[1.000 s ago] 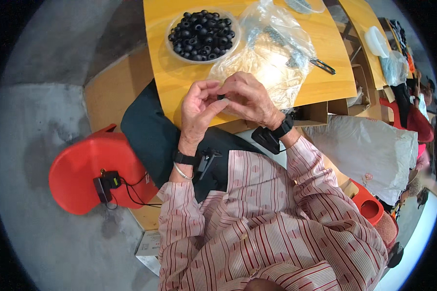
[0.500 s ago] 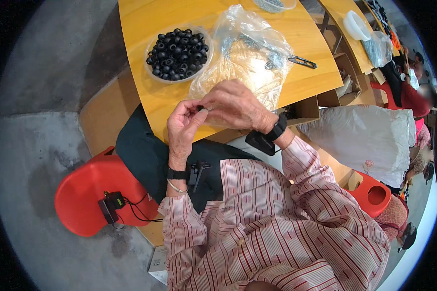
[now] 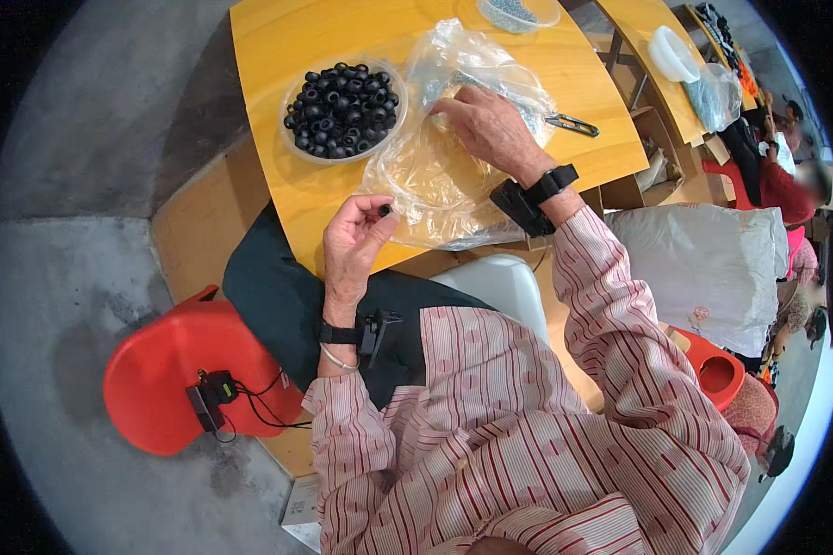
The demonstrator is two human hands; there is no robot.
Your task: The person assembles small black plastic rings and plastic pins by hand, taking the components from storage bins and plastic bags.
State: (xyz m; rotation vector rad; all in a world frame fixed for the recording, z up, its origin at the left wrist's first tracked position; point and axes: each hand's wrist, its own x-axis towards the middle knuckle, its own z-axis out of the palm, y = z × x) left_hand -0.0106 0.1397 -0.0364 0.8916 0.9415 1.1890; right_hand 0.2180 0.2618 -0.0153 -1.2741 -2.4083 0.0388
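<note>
From where I stand, the left grip (image 3: 354,239) has thumb and forefinger pinched on one black bead (image 3: 385,211), just over the near edge of the tabletop (image 3: 278,55). The right grip (image 3: 491,125), ahead and to the right of it, is over the clear bag (image 3: 426,180); its fingertips are tucked away, so I can't tell whether they meet or hold anything. I'd pinch that bead lightly by its sides, leaving its hole uncovered, and bring the left grip farther in, so a slip lands on wood. The right fingers had best part the loose plastic gently, clear of the cutter (image 3: 574,124) to their right and the bowl (image 3: 335,161) beyond the left grip.
</note>
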